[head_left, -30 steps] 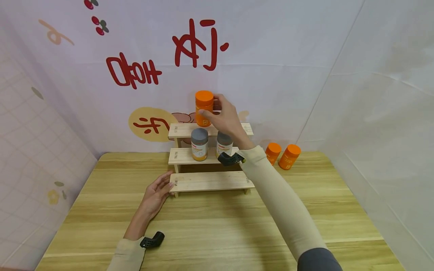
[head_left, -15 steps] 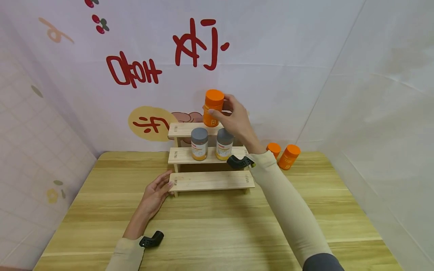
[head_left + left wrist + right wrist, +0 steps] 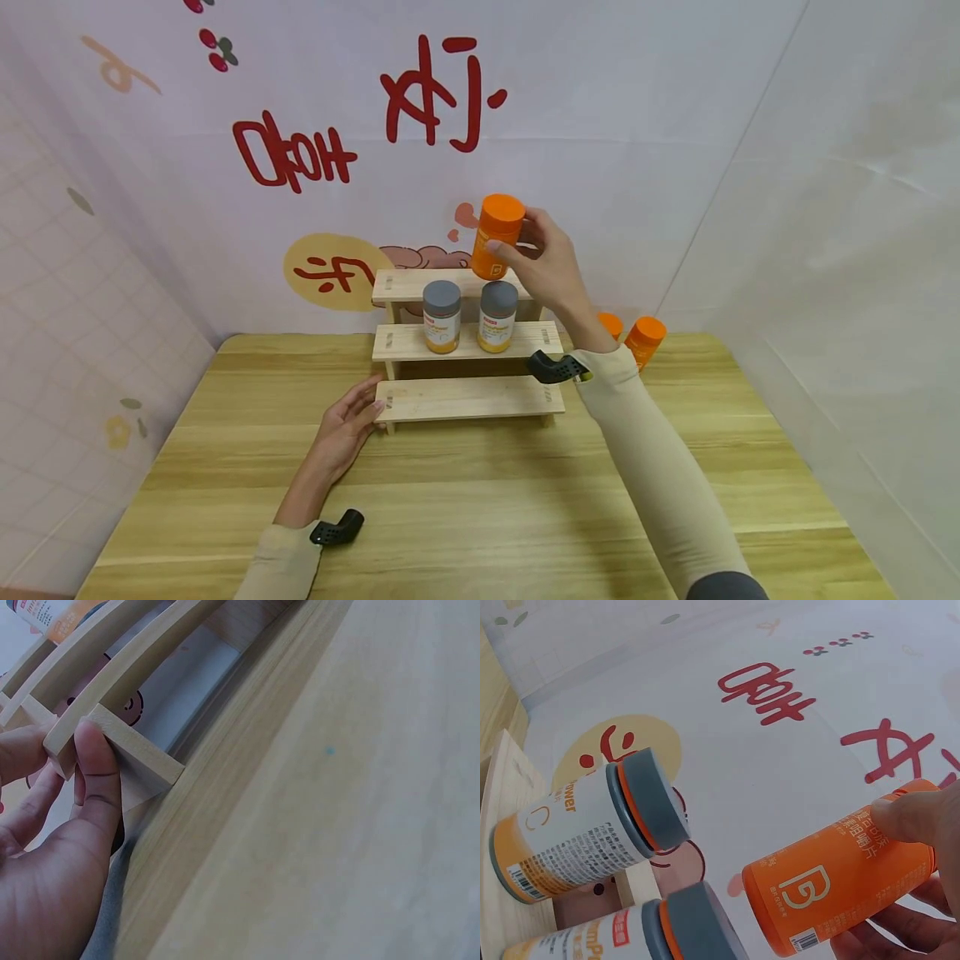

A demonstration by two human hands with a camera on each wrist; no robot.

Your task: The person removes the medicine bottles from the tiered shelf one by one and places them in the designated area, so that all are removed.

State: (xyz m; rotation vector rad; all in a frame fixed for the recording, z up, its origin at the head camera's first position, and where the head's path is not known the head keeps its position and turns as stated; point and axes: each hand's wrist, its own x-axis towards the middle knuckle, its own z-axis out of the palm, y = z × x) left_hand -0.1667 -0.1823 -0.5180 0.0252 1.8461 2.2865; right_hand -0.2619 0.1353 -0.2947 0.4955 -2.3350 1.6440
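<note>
My right hand (image 3: 551,262) grips an orange pill bottle (image 3: 497,242) with an orange lid, thumb on its near side and fingers behind. The bottle tilts a little and overlaps the top tier of a three-tier wooden shelf (image 3: 465,400) in the head view. Its printed label (image 3: 817,889) shows in the right wrist view, its base angled toward the shelf. At the shelf's lower left, my left hand (image 3: 345,433) pinches the end of the bottom board (image 3: 71,731) between thumb and fingers. Two grey-lidded supplement jars (image 3: 442,321) stand upright on the middle tier.
Right of the shelf, two more orange bottles (image 3: 647,333) stand on the wood-grain table (image 3: 480,508), one partly behind my right forearm. A white printed backdrop (image 3: 615,167) rises close behind the shelf, and white side walls flank the table.
My right hand has carried the orange bottle rightward along the top tier, and the bottle has gone from nearly upright to slightly tilted. The left hand has kept its place on the shelf.
</note>
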